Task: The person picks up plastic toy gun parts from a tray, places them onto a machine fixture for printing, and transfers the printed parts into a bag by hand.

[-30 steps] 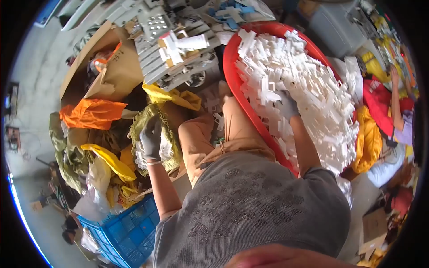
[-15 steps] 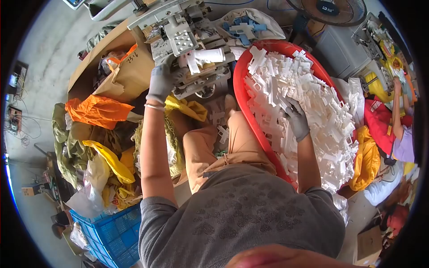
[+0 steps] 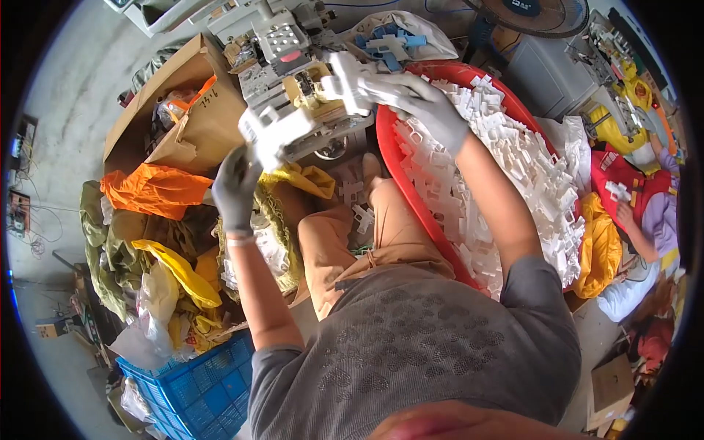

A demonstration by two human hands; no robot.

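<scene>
My left hand (image 3: 238,189), in a grey glove, is closed on a white plastic toy gun (image 3: 277,136) just in front of the machine's near edge. Reaching over from the right, my gloved right hand (image 3: 429,110) grips another white toy gun (image 3: 347,82) above the machine's fixture (image 3: 308,88). That second piece is slightly blurred, and its contact with the fixture cannot be made out. Behind both pieces rises the grey metal machine (image 3: 282,40). Beside my right forearm a red tub (image 3: 387,147) is heaped with white toy guns (image 3: 513,183).
At left are a cardboard box (image 3: 202,110), an orange bag (image 3: 154,189) and a blue crate (image 3: 198,389). Blue toy parts (image 3: 396,44) lie in a white sack behind the tub. A fan (image 3: 524,11) stands far right, and another person's arm (image 3: 638,231) shows at the right edge.
My right hand has left the tub and swung up to the machine with a toy gun. My left hand has drawn back toward me, carrying the piece from the fixture.
</scene>
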